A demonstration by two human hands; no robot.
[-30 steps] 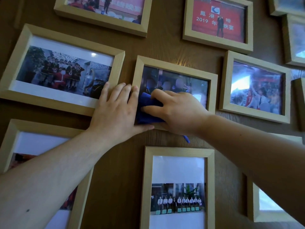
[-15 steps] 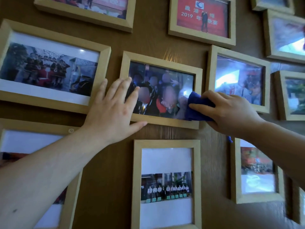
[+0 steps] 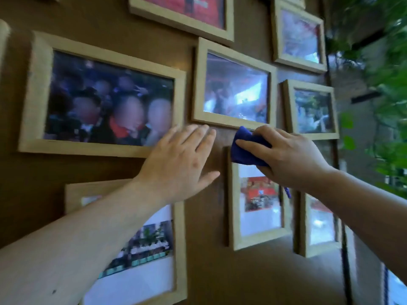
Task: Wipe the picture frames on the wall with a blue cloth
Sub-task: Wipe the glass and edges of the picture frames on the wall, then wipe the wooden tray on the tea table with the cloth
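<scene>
Wall: a brown wooden wall (image 3: 209,271) filled my view, hung close with pale wooden picture frames.
Large frame: a wide frame (image 3: 33,95) hung at my left, holding a dark group photo with blurred faces.
Middle frame: a smaller landscape frame (image 3: 199,84) hung just to the right of it, its glass catching glare.
Right frames: two more small frames (image 3: 288,106) hung further right, one above the other, near the wall's edge.
Lower frames: a tall portrait frame (image 3: 232,205) hung below the middle frame, another tall one (image 3: 180,249) sat lower left behind my left forearm, and a third (image 3: 304,227) showed lower right.
Plants: green leaves (image 3: 387,95) blurred at the far right, beyond the wall.
In the way: my left forearm covered part of the lower left frame; my right hand covered the upper right corner of the tall portrait frame.
Left hand: my left hand (image 3: 178,164) was open and flat, fingers together, over the bare wall and the lower right corner of the large frame; I could not tell if it touched.
Right hand: my right hand (image 3: 284,157) gripped the blue cloth (image 3: 244,150), fingers closed over it.
Cloth position: the cloth was bunched under my fingertips, at the top of the tall portrait frame and just beneath the lower edge of the middle frame.
Cloth tail: a small blue end (image 3: 287,192) showed below my right wrist.
</scene>
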